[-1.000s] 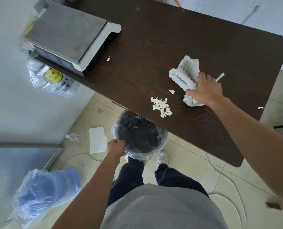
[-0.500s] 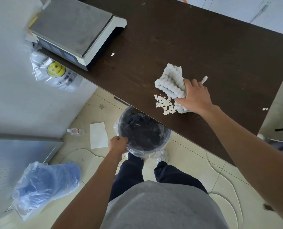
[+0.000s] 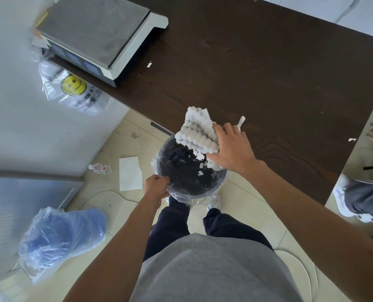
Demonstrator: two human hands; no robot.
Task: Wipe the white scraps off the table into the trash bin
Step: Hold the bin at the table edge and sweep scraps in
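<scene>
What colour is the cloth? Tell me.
White, with a bumpy ribbed texture; the cloth shows in the head view, under the right hand.

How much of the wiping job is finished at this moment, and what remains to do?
Mostly done: the main pile is at the table edge, with white scraps falling into the trash bin. In hand: the right hand presses the cloth over the edge, while the left hand grips the bin's rim. Left: one scrap near the scale and another by the right edge.
</scene>
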